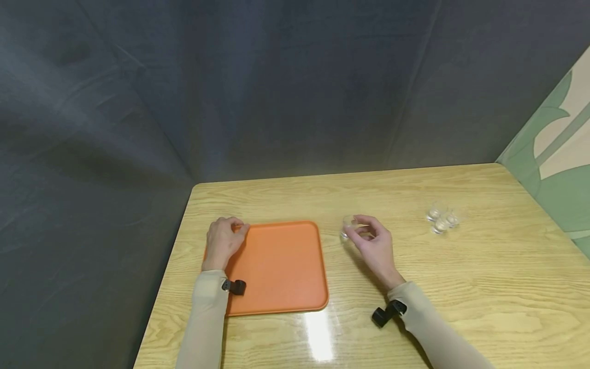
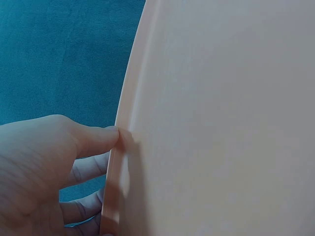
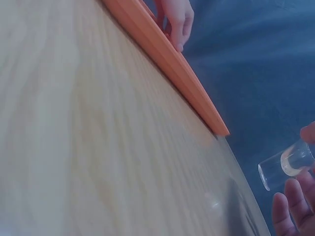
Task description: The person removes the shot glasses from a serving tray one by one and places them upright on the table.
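An orange tray (image 1: 278, 269) lies flat on the wooden table, left of the middle. My left hand (image 1: 223, 240) pinches its rim near the far left corner; in the left wrist view the thumb of the left hand (image 2: 44, 167) presses on the edge, and some fingertips are hidden. Just right of the tray, my right hand (image 1: 375, 248) holds a small clear shot glass (image 1: 349, 223) between thumb and fingers. In the right wrist view the glass (image 3: 283, 167) looks clear of the tabletop, its rim and thick base visible.
Three similar clear glasses (image 1: 441, 223) stand close together on the right part of the table (image 1: 484, 277). A dark cloth (image 1: 299, 102) hangs behind and to the left of the table. At the far right is a green and beige patterned surface (image 1: 557, 148).
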`<state>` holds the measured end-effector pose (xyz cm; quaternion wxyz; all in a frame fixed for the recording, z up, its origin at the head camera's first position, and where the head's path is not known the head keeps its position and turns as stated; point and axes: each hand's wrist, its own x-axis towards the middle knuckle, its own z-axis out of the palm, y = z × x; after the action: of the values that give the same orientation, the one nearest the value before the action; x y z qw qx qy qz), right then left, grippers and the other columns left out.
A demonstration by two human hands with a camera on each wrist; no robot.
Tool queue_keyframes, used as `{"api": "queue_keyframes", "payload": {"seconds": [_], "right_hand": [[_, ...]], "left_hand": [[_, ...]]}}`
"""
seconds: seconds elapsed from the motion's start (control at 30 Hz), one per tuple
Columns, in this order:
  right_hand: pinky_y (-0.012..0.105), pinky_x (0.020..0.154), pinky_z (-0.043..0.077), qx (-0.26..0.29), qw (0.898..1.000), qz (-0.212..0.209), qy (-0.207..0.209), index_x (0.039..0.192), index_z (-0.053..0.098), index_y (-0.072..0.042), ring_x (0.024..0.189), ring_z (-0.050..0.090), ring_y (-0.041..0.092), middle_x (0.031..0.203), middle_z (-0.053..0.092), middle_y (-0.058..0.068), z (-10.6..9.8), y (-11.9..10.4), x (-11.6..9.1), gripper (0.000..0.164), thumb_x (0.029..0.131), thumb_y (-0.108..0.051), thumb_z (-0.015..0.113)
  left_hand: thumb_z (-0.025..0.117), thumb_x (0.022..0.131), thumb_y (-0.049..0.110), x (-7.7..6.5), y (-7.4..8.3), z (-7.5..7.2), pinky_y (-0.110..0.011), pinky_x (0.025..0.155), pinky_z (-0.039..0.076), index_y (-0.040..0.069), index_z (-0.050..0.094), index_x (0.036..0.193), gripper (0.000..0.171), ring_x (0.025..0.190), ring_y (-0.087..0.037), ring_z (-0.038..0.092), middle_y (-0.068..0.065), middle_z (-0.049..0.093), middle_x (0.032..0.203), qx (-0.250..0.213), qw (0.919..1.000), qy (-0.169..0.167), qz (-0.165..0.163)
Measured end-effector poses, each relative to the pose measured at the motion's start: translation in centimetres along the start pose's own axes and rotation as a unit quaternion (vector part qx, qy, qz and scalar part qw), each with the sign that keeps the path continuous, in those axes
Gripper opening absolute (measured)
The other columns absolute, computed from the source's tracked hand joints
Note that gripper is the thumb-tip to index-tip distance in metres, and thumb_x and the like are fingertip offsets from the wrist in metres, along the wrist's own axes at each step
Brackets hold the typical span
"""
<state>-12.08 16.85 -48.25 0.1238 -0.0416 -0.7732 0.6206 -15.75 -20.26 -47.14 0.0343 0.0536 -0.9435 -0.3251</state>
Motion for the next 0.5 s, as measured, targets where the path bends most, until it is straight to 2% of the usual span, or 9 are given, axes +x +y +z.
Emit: {"api": "queue_keyframes", "payload": {"seconds": [0.2,0.5], "right_hand": [[0.015,0.07,0.052,-0.002,1.0,0.012,0.012,0.127,0.072,-0.006,0.088,0.065,0.002,0.122,0.071,0.011,-1.5,-0.1,0.4,0.038,0.094,-0.021,0.084],[0.014,0.065,0.056,-0.005,0.999,0.003,0.047,0.127,0.072,-0.002,0.086,0.066,0.0,0.115,0.07,0.0,-4.0,0.3,1.5,0.039,0.093,-0.014,0.084]], "left_hand": [[0.072,0.101,0.034,0.0,0.0,0.0,-0.056,0.099,0.045,0.007,0.08,0.114,0.031,0.114,-0.042,0.059,-0.02,0.068,0.116,0.0,1.0,0.0,0.0],[0.072,0.102,0.033,0.0,0.1,-0.1,-0.056,0.099,0.045,0.007,0.08,0.113,0.03,0.114,-0.042,0.059,-0.02,0.069,0.115,0.002,1.0,0.0,-0.003]]}}
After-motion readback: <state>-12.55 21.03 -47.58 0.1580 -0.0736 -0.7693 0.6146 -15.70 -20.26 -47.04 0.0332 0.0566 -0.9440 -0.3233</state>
